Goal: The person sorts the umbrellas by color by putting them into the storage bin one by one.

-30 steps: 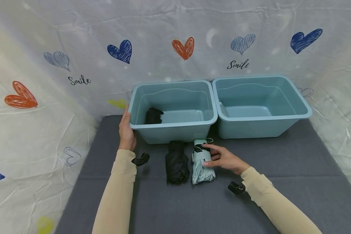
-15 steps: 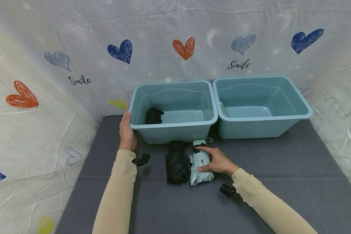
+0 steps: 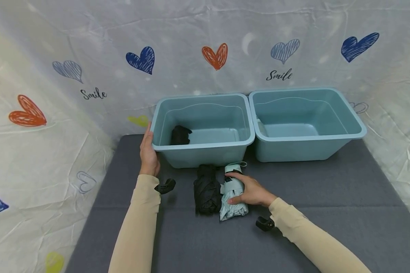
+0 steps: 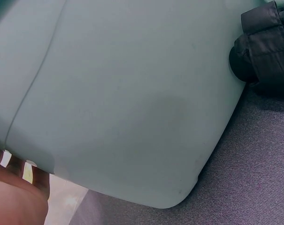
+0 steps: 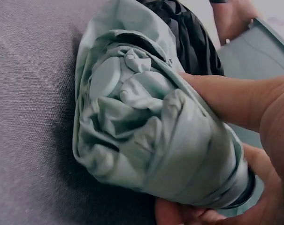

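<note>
My right hand (image 3: 254, 190) grips a folded pale green umbrella (image 3: 233, 185) with a wrist loop at its far end. In the right wrist view the thumb lies along one side of the umbrella's bunched fabric (image 5: 179, 140), and fingers reach round the other. A folded black umbrella (image 3: 207, 191) lies just left of it. My left hand (image 3: 148, 157) rests against the left side of the left blue bin (image 3: 205, 155), fingers fairly straight. In the left wrist view its fingers (image 4: 41, 180) touch the bin's edge; their tips are hidden.
Inside the left bin sits a dark bundle (image 3: 180, 135), partly hidden by the front wall. A second blue bin (image 3: 304, 148) stands beside it on the right, with a pale object (image 3: 261, 127) at its inner left wall. A dark grey cloth (image 3: 198, 242) covers the table.
My right hand has moved left and closed round the pale green umbrella, whose near end has shifted slightly left and nearer. The left hand keeps its place on the bin.
</note>
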The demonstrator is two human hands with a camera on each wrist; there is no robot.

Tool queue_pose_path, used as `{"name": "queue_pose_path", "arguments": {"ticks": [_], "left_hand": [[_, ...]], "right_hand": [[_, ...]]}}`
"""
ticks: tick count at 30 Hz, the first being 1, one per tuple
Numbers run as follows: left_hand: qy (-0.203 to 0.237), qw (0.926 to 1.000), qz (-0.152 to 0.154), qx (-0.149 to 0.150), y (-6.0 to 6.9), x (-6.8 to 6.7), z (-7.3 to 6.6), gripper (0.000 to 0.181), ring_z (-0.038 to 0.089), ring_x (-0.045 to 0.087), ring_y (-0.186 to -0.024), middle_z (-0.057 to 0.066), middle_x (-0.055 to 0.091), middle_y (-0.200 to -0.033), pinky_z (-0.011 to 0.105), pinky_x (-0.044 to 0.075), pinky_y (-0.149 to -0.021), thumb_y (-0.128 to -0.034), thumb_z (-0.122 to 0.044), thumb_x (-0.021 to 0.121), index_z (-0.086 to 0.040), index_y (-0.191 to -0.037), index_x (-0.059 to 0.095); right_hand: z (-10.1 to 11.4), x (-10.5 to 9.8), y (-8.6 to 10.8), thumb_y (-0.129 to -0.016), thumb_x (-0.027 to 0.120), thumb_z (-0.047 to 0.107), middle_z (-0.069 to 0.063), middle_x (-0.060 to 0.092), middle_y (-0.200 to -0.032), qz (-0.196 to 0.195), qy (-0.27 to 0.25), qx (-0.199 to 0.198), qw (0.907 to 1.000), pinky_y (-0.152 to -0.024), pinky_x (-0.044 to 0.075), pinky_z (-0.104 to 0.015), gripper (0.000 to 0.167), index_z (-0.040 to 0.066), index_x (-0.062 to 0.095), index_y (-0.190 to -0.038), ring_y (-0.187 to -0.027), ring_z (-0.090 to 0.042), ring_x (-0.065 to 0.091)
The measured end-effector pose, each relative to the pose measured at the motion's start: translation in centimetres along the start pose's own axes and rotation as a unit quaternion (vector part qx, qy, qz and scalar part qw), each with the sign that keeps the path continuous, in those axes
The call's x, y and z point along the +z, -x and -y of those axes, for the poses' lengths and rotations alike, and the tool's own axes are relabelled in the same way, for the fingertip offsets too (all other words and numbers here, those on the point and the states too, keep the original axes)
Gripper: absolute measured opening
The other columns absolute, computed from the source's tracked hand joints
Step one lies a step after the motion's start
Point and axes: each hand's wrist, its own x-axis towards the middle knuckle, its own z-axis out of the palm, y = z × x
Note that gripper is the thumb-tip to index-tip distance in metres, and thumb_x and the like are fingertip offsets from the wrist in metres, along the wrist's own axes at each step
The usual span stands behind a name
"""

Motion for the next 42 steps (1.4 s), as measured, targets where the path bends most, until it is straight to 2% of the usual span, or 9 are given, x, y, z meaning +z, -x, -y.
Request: {"name": "queue_pose_path", "arguments": {"ticks": [4, 6, 9, 12, 16, 19, 28, 34, 42], "left_hand": [[0.007, 1.0, -0.005, 0.003, -0.1, 0.0, 0.2, 0.051, 0.017, 0.025, -0.151, -0.001, 0.024, -0.167, 0.044, 0.024, -0.121, -0.113, -0.025, 0.03, -0.02, -0.163, 0.024], [0.008, 0.9999, -0.006, 0.004, -0.1, 0.0, 0.2, 0.051, 0.017, 0.026, -0.151, -0.001, 0.024, -0.167, 0.045, 0.025, -0.121, -0.113, -0.025, 0.03, -0.02, -0.163, 0.025], [0.004, 1.0, -0.004, 0.003, -0.1, 0.0, 0.3, 0.051, 0.017, 0.025, -0.151, -0.001, 0.024, -0.167, 0.044, 0.024, -0.121, -0.1131, -0.026, 0.03, -0.02, -0.163, 0.024], [0.002, 1.0, -0.002, 0.003, -0.1, 0.1, 0.3, 0.051, 0.017, 0.026, -0.151, -0.001, 0.024, -0.167, 0.045, 0.025, -0.121, -0.113, -0.026, 0.03, -0.02, -0.164, 0.024], [0.001, 1.0, -0.001, 0.003, -0.2, 0.0, 0.3, 0.051, 0.017, 0.026, -0.151, -0.001, 0.024, -0.167, 0.045, 0.024, -0.121, -0.1129, -0.027, 0.03, -0.021, -0.163, 0.024], [0.001, 1.0, -0.001, 0.003, -0.1, 0.0, 0.2, 0.051, 0.017, 0.025, -0.151, -0.002, 0.023, -0.167, 0.045, 0.024, -0.121, -0.1129, -0.027, 0.031, -0.021, -0.163, 0.025], [0.003, 1.0, 0.002, 0.007, -0.1, 0.1, 0.2, 0.051, 0.017, 0.024, -0.152, -0.001, 0.022, -0.168, 0.043, 0.024, -0.121, -0.1129, -0.025, 0.029, -0.02, -0.164, 0.024], [0.006, 1.0, 0.003, 0.007, -0.2, 0.0, 0.3, 0.051, 0.017, 0.024, -0.152, -0.001, 0.022, -0.168, 0.043, 0.024, -0.121, -0.1131, -0.024, 0.028, -0.02, -0.164, 0.024], [-0.005, 1.0, -0.003, -0.003, -0.2, -0.1, 0.2, 0.05, 0.015, 0.023, -0.152, -0.003, 0.023, -0.167, 0.041, 0.024, -0.121, -0.1131, -0.026, 0.029, -0.022, -0.163, 0.025]], "right_hand": [[-0.5, -0.6, 0.6, -0.079, 0.091, 0.02, -0.013, 0.039, -0.158, -0.001, -0.049, -0.037, 0.9981, -0.108, 0.039, -0.059, 0.088, 0.016, 0.046, -0.154, -0.146, -0.036, 0.032], [-0.7, -1.0, 1.0, -0.08, 0.089, 0.015, -0.012, 0.035, -0.159, 0.01, -0.095, -0.052, 0.9941, -0.101, 0.046, -0.052, 0.088, 0.016, 0.044, -0.155, -0.136, -0.033, 0.044], [-0.5, -1.8, 1.8, -0.082, 0.088, 0.011, -0.013, 0.036, -0.155, 0.025, -0.145, -0.062, 0.9872, -0.075, 0.053, -0.035, 0.088, 0.019, 0.042, -0.157, -0.087, -0.02, 0.061], [0.3, -2.6, 2.8, -0.082, 0.087, 0.009, -0.01, 0.036, -0.152, 0.031, -0.171, -0.067, 0.9825, -0.057, 0.046, -0.027, 0.089, 0.025, 0.041, -0.157, -0.059, -0.013, 0.043], [1.5, -3.5, 4.1, -0.084, 0.084, 0.006, -0.006, 0.031, -0.159, 0.048, -0.202, -0.096, 0.9735, -0.075, 0.054, -0.03, 0.089, 0.024, 0.039, -0.158, -0.094, -0.017, 0.058], [2.2, -4.0, 4.9, -0.085, 0.081, 0.002, -0.006, 0.027, -0.163, 0.066, -0.224, -0.115, 0.9655, -0.091, 0.053, -0.033, 0.089, 0.021, 0.037, -0.159, -0.124, -0.021, 0.05], [4.4, -7.0, 6.6, -0.087, 0.077, -0.005, -0.011, 0.028, -0.161, 0.074, -0.236, -0.138, 0.959, -0.095, 0.054, -0.039, 0.092, 0.02, 0.03, -0.162, -0.122, -0.028, 0.055], [5.8, -10.6, 6.8, -0.087, 0.077, -0.002, 0.004, 0.014, -0.168, 0.018, -0.187, -0.135, 0.9728, -0.112, 0.036, -0.023, 0.094, 0.025, 0.028, -0.163, -0.153, -0.012, 0.013], [6.4, -16.0, 5.3, -0.093, 0.07, -0.007, 0.005, 0.005, -0.17, -0.039, -0.194, -0.112, 0.9738, -0.105, 0.043, -0.021, 0.092, 0.03, 0.024, -0.163, -0.154, -0.015, 0.007]]}}
